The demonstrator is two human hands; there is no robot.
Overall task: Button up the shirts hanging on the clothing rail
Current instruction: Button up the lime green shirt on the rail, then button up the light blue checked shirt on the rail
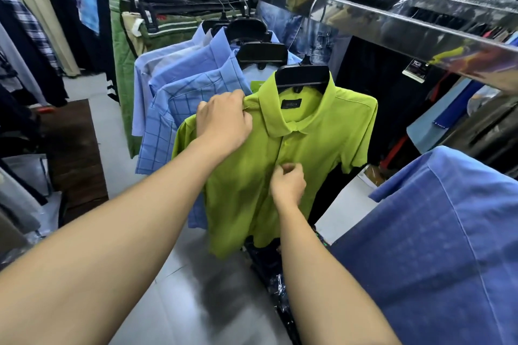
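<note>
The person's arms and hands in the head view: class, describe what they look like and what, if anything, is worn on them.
Both arms are bare as far as the frame shows: no sleeve reaches the left forearm or the right forearm. The left hand and the right hand wear no gloves, and no watch, bracelet or ring is visible.

Left hand gripping green shirt shoulder, right hand pinching placket (mid-chest)
</note>
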